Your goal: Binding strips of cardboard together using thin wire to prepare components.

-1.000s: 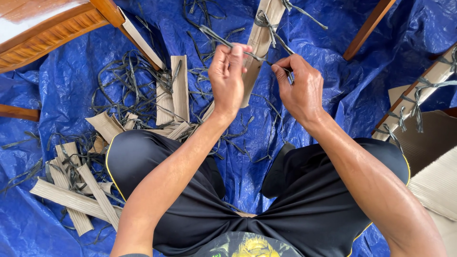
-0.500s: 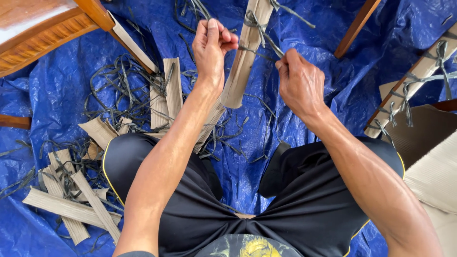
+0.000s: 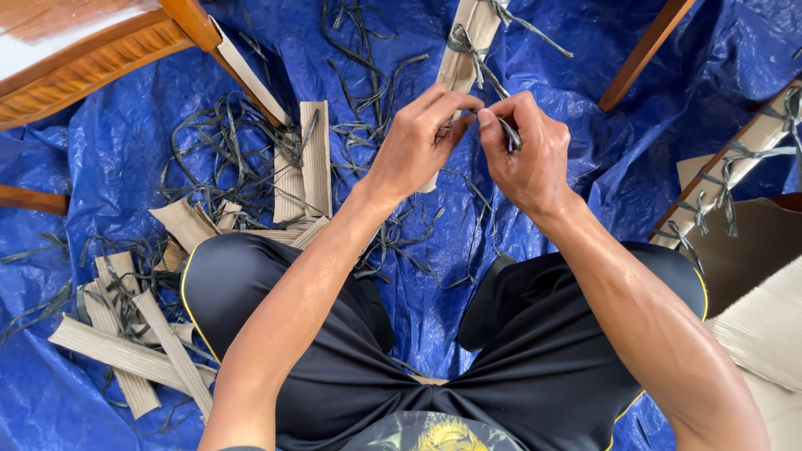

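Observation:
I sit on a blue tarp [image 3: 125,150] with my legs apart. A long strip of brown cardboard [image 3: 464,50] runs away from me, wrapped with knotted dark grey strands [image 3: 464,40]. My left hand [image 3: 418,138] pinches the near end of this strip between thumb and fingers. Right beside it, my right hand [image 3: 525,150] has its fingertips closed on a thin dark strand [image 3: 510,132] at the same spot. The two hands touch over the strip's near end, which they hide.
Loose dark strands [image 3: 225,154] and cut cardboard pieces [image 3: 313,159] lie scattered to my left, with more flat strips [image 3: 117,351] by my left thigh. A wooden furniture frame [image 3: 92,58] stands at the top left. Another tied cardboard strip [image 3: 735,167] and corrugated sheets [image 3: 769,317] lie to the right.
My left hand has come back down from its raised pull and joined the right hand at the strip's near end. The right hand shifted slightly left.

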